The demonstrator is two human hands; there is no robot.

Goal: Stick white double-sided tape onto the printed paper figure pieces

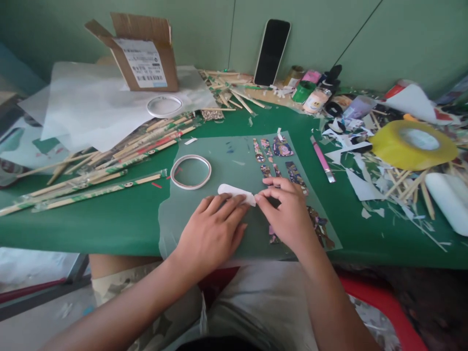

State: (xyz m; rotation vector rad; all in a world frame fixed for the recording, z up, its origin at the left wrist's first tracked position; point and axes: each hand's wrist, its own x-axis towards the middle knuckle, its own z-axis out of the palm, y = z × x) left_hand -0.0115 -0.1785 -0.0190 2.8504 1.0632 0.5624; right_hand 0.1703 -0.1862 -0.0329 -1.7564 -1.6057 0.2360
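A small white strip with a rounded left end (227, 189) lies on a translucent sheet (215, 226) over the green table. My left hand (215, 226) rests on it with flat fingers pressing it down, the thumb apart from them. At the strip's right end, the thumb and index finger of my right hand (283, 209) are pinched together on its edge. Several dark, flower-patterned cut pieces (283, 146) lie on the sheet beyond and beside my right hand, some partly hidden by it. A white tape ring (190, 157) sits left of the strip.
Wrapped chopsticks (139, 151) spread over the left side, near a cardboard box (146, 53). A phone (272, 51) leans on the wall. To the right are a pink-handled cutter (321, 158), a yellow tape roll (387, 144), paper scraps and a white block (448, 200).
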